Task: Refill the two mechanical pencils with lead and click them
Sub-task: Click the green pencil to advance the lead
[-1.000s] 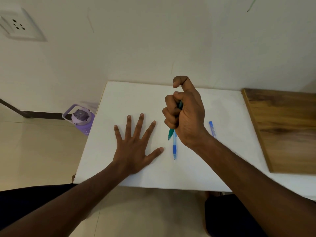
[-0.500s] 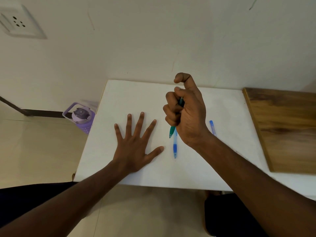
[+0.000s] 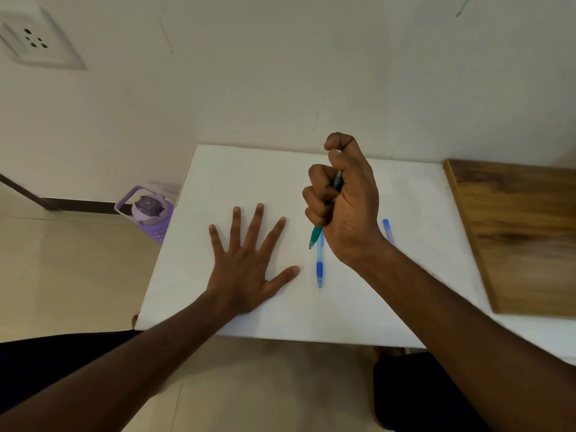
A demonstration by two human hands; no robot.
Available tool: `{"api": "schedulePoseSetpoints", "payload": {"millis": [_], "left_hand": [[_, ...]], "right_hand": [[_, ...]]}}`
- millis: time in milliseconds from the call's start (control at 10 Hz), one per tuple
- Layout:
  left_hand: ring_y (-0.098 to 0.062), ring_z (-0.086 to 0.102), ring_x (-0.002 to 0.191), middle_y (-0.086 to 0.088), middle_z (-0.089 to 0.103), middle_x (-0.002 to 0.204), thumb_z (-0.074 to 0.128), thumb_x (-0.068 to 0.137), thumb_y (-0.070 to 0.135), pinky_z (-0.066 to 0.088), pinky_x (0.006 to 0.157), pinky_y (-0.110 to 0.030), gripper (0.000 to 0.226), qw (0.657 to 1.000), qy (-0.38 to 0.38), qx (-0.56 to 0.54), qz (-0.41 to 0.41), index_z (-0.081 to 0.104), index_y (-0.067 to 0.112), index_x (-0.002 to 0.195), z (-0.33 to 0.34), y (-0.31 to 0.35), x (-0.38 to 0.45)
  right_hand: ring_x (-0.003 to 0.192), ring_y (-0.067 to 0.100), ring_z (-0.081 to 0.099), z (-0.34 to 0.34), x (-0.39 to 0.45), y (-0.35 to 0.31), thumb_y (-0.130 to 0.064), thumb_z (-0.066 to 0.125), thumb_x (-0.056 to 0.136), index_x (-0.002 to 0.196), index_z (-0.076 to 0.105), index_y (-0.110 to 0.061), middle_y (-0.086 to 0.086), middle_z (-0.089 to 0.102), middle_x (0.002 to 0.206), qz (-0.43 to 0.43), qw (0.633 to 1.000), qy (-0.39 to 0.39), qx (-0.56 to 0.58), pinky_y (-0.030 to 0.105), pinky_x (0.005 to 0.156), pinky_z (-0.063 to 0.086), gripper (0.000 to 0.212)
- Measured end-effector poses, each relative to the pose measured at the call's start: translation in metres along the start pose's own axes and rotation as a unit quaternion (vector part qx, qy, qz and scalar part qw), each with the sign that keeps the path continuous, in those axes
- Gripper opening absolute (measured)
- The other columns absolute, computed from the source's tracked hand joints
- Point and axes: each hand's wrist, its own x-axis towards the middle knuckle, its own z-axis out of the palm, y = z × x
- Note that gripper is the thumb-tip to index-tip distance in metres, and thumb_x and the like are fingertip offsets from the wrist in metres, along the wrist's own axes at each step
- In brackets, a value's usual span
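Note:
My right hand point(image 3: 346, 207) grips a green mechanical pencil point(image 3: 316, 236) in its fist above the white table point(image 3: 218, 188). The pencil's tip points down toward me, and my thumb is bent over its top end. A blue mechanical pencil point(image 3: 319, 266) lies on the table just below my fist, tip toward me. A small blue lead tube point(image 3: 388, 230) lies to the right, partly hidden behind my right wrist. My left hand point(image 3: 249, 263) rests flat on the table with its fingers spread, left of the blue pencil.
A wooden board point(image 3: 517, 232) lies on the right part of the table. A purple water bottle point(image 3: 149, 213) stands on the floor by the table's left edge. The wall is right behind the table, with a socket point(image 3: 34, 45) at upper left.
My right thumb has bent further down over the top of the green pencil. My left hand and the blue pencil have stayed in place.

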Motion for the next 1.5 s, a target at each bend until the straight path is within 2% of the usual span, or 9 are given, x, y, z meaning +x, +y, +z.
{"api": "schedulePoseSetpoints", "payload": {"millis": [100,200,400,500,800,1100,1300,1500], "left_hand": [[-0.041,-0.010,0.165,0.000,-0.016,0.180,0.021,0.089,0.095,0.002,0.121,-0.081,0.099,1.000,0.001,0.001,0.000,-0.004,0.042,0.170,0.0006,-0.0005,0.0000],[-0.041,-0.010,0.165,0.000,-0.015,0.180,0.022,0.089,0.095,0.003,0.121,-0.081,0.099,1.000,0.005,-0.001,0.001,-0.002,0.042,0.170,0.0016,-0.0004,0.0000],[-0.041,-0.010,0.165,0.000,-0.015,0.180,0.022,0.089,0.095,0.002,0.121,-0.081,0.099,1.000,0.005,-0.003,0.002,-0.003,0.042,0.170,0.0022,-0.0014,0.0003],[-0.041,-0.010,0.165,0.001,-0.016,0.180,0.021,0.089,0.095,0.002,0.122,-0.081,0.100,1.000,0.002,-0.003,0.001,-0.004,0.043,0.169,0.0015,-0.0011,0.0004],[-0.040,-0.011,0.165,0.001,-0.017,0.179,0.020,0.089,0.095,0.001,0.122,-0.081,0.099,1.000,0.003,-0.005,0.001,-0.004,0.042,0.169,0.0004,-0.0010,0.0002],[-0.041,-0.008,0.165,0.000,-0.014,0.180,0.022,0.089,0.096,0.002,0.121,-0.081,0.100,1.000,0.005,-0.004,0.003,-0.002,0.042,0.170,0.0042,-0.0023,0.0013],[-0.040,-0.011,0.165,0.001,-0.016,0.180,0.021,0.089,0.095,0.000,0.122,-0.081,0.099,1.000,0.002,-0.006,0.003,-0.004,0.043,0.169,0.0024,-0.0018,0.0003],[-0.040,-0.014,0.164,0.002,-0.020,0.179,0.019,0.088,0.096,-0.003,0.122,-0.080,0.099,1.000,-0.006,-0.003,-0.001,-0.008,0.044,0.169,-0.0004,-0.0011,0.0000]], "right_hand": [[0.040,0.009,0.022,-0.0003,0.0003,-0.0003,-0.007,0.030,0.105,0.102,0.049,-0.016,-0.004,0.033,0.056,0.002,1.000,0.005,-0.002,0.016,0.042,0.023,0.022],[0.040,0.008,0.022,-0.0002,0.0002,-0.0008,-0.014,0.034,0.106,0.102,0.050,-0.017,-0.005,0.032,0.055,0.010,1.000,-0.001,0.023,0.016,0.042,0.023,0.017],[0.043,0.013,0.016,-0.0011,0.0002,-0.0002,-0.012,0.033,0.105,0.103,0.049,-0.016,0.000,0.026,0.057,0.006,1.000,0.007,0.014,0.020,0.043,0.018,0.016],[0.041,0.009,0.021,-0.0011,-0.0003,0.0003,-0.008,0.030,0.102,0.102,0.048,-0.016,-0.004,0.032,0.055,-0.001,1.000,0.006,0.006,0.017,0.042,0.023,0.020],[0.042,0.010,0.020,0.0008,0.0002,-0.0005,-0.012,0.034,0.107,0.098,0.047,-0.017,-0.002,0.029,0.056,0.009,1.000,0.008,0.014,0.017,0.042,0.021,0.016],[0.040,0.008,0.024,-0.0008,0.0010,-0.0003,-0.011,0.034,0.107,0.102,0.049,-0.016,-0.005,0.035,0.056,-0.003,1.000,0.013,0.018,0.016,0.042,0.026,0.017],[0.041,0.008,0.022,-0.0005,0.0007,-0.0002,-0.010,0.032,0.107,0.106,0.050,-0.017,-0.003,0.031,0.056,0.012,0.999,0.002,0.034,0.016,0.042,0.024,0.019],[0.040,0.007,0.025,-0.0020,0.0022,0.0008,-0.012,0.034,0.107,0.104,0.052,-0.017,-0.005,0.035,0.055,0.014,0.999,0.023,0.033,0.015,0.042,0.025,0.019]]}}
